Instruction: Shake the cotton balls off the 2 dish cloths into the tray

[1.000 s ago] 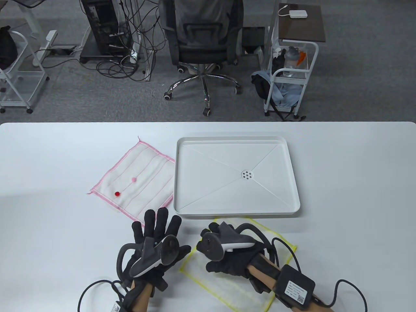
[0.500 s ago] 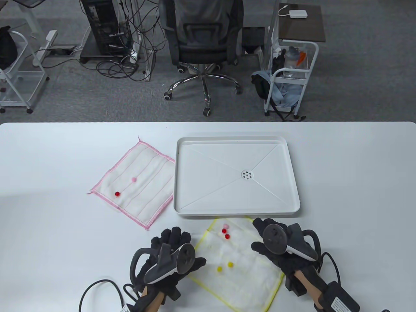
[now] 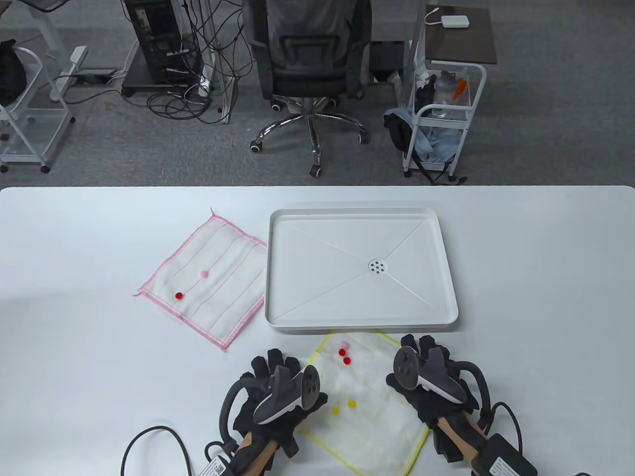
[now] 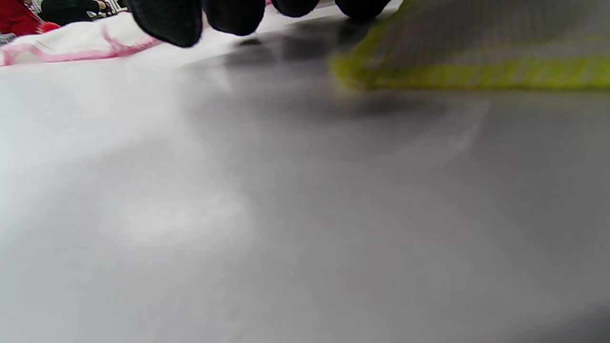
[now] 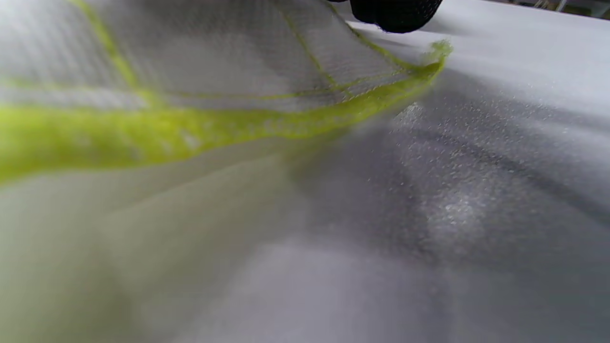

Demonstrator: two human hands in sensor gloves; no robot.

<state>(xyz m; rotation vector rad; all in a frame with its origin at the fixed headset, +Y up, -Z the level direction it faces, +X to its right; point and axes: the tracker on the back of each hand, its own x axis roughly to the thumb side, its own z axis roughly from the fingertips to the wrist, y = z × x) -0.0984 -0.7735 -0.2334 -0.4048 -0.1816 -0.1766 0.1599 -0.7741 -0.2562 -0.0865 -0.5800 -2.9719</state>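
Note:
A yellow-edged dish cloth (image 3: 372,401) lies flat in front of the white tray (image 3: 270,267). It carries a pink ball (image 3: 345,343), two red balls (image 3: 344,356) and two yellow balls (image 3: 344,407). A pink-edged cloth (image 3: 223,292), left of the tray, holds a pink ball (image 3: 204,273) and a red ball (image 3: 178,295). My left hand (image 3: 280,369) sits at the yellow cloth's left edge, with its fingertips (image 4: 167,19) hanging just above the table and holding nothing. My right hand (image 3: 414,354) lies over the cloth's right edge, one fingertip (image 5: 395,14) by the far right corner (image 5: 441,50).
The tray has a small drain (image 3: 378,267) at its centre and nothing in it. Beyond the table's far edge stand an office chair (image 3: 307,64) and a wire cart (image 3: 441,124). Cables trail from both wrists toward the near table edge.
The right hand swung off the yellow cloth to its right edge, uncovering the balls. The left hand drew back from the pink cloth's corner to the yellow cloth's left edge.

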